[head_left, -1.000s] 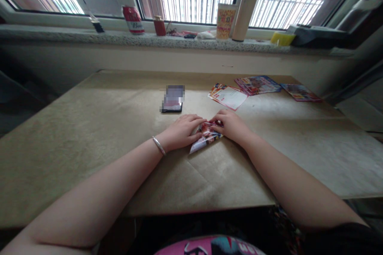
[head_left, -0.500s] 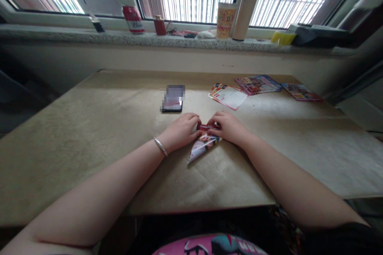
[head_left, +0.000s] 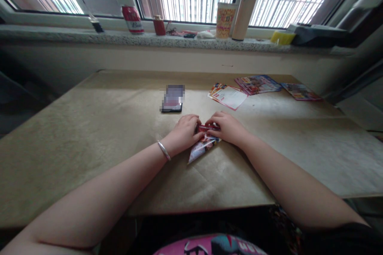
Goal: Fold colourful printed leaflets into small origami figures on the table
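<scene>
A glossy printed sheet of paper (head_left: 201, 149), folded to a pointed shape, lies on the table (head_left: 125, 99) in front of me. Its tip points toward me and a little left; a dark red folded band runs along the far edge. My left hand (head_left: 188, 129) grips the left end of that band, thumb on top and fingers curled over the far side. At the right end, my right hand (head_left: 226, 126) pinches the paper between thumb and fingers. Parts of the far edge are hidden under my fingers.
A phone (head_left: 172, 99) lies beyond my left hand. Farther right are loose printed cards (head_left: 229, 97), a stack of colourful leaflets (head_left: 257, 84) and another leaflet pile (head_left: 301, 92). A can (head_left: 133, 20) and a patterned cup (head_left: 225, 22) stand on the windowsill (head_left: 179, 41).
My left hand has shifted slightly right, its thumb now farther over the folded paper. My right hand and the paper have hardly moved.
</scene>
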Demonstrator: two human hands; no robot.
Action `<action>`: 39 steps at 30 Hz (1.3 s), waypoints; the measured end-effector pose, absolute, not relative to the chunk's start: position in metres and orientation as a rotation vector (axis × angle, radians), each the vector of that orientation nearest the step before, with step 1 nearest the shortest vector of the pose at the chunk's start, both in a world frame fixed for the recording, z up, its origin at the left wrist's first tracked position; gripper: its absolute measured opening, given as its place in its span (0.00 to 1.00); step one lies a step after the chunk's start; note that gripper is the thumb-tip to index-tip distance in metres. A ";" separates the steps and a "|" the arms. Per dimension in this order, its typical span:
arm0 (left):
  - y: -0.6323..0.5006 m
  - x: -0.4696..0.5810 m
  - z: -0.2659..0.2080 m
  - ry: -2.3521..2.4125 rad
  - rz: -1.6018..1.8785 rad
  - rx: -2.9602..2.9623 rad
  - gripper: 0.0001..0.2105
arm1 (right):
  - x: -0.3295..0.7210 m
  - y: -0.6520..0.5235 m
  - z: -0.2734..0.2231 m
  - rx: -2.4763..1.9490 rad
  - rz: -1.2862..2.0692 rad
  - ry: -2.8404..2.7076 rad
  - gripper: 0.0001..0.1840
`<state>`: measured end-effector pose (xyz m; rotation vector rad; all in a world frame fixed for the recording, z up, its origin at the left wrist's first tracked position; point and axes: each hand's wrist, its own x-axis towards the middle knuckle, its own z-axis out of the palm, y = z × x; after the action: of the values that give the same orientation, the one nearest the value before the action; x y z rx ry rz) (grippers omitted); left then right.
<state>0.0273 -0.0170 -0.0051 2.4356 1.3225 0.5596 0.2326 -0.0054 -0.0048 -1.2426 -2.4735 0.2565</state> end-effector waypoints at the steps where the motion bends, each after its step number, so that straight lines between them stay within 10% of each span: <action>1: -0.016 0.027 -0.006 1.322 0.562 2.425 0.11 | 0.233 -0.006 -0.005 -1.242 0.254 -2.475 0.13; 39: -0.010 0.025 -0.002 1.046 1.173 1.685 0.11 | 0.222 -0.017 0.005 -1.103 0.607 -1.953 0.09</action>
<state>0.0251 -0.0102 -0.0022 1.6854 1.0456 1.1727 0.2223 -0.0174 0.0050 -1.1027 -1.9534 0.6075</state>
